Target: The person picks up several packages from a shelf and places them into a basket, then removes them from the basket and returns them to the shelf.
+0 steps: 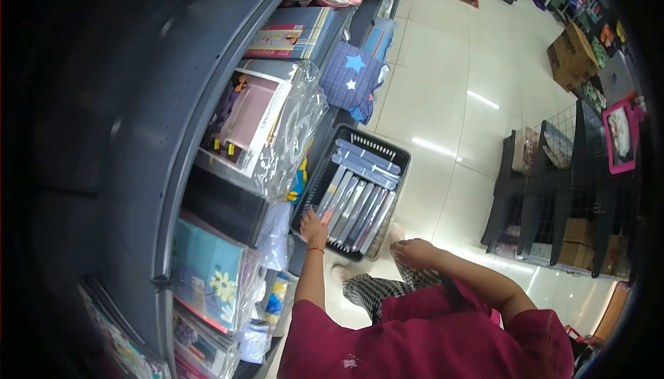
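A black plastic basket [402,152] stands beside the shelf, filled with several flat wrapped packages [357,209] in a row and bluish ones [366,163] lying across its far end. My left hand [313,227], with a red band at the wrist, is at the basket's near left edge; whether its fingers hold anything is hard to make out. My right hand [413,253] hangs over my patterned trousers, right of the basket, its fingers bent, and nothing is visible in it.
Dark shelving [200,102] on the left holds packaged bedding, among it a turquoise flowered pack [207,275] and a blue star-patterned bundle [351,75]. Tiled floor [443,102] runs to the right, towards a black wire rack [553,192] and a cardboard box [573,57].
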`<state>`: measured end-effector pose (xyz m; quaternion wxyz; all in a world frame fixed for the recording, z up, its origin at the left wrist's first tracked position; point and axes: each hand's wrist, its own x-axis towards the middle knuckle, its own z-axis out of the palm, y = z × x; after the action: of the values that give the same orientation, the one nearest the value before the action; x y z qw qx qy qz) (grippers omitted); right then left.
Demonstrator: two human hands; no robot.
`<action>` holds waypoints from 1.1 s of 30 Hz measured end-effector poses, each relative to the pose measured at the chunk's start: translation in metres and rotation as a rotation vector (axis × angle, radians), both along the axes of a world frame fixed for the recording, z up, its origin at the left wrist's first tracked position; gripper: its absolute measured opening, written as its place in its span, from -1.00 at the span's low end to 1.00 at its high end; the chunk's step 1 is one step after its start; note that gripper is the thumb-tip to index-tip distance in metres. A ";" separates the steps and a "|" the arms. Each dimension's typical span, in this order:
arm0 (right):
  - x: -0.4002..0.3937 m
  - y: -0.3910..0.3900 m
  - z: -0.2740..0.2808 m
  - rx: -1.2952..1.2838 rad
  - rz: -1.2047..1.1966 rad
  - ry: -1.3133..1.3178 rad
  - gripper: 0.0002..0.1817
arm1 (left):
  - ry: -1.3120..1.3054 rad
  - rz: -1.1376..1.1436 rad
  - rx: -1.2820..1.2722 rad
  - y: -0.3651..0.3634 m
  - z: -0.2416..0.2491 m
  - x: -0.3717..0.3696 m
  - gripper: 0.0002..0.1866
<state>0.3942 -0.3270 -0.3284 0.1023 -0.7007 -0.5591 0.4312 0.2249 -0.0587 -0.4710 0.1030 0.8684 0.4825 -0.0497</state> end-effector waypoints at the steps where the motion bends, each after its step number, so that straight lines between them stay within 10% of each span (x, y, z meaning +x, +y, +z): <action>1: 0.006 0.007 -0.004 -0.023 -0.004 0.043 -0.65 | 0.052 0.072 -0.112 0.008 -0.009 0.008 -0.38; 7: 0.038 0.047 -0.069 -0.123 -0.275 0.444 -0.59 | 0.002 0.012 -0.224 0.024 -0.023 0.004 -0.62; 12: 0.048 0.110 -0.075 -0.174 -1.021 1.163 -0.29 | 0.026 -0.079 -0.160 -0.008 0.084 0.011 -0.68; 17: 0.056 0.130 -0.048 -0.011 -1.174 1.679 -0.49 | 0.003 -0.239 -0.036 -0.104 0.189 0.012 -0.46; 22: 0.065 0.049 0.054 0.129 -1.232 1.527 -0.70 | -0.113 -0.302 -0.047 -0.173 0.268 0.012 -0.29; 29: 0.062 -0.028 0.206 0.751 -1.125 0.859 -0.40 | -0.548 -0.539 0.371 -0.171 0.398 -0.013 -0.36; 33: 0.014 0.006 0.245 1.004 -1.140 1.119 -0.42 | -0.810 -0.531 0.535 -0.154 0.464 -0.068 -0.63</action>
<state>0.4079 -0.3206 -0.0835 0.8412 -0.4339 -0.1221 0.2987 0.1570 -0.2125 -0.0070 0.0400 0.9057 0.1647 0.3885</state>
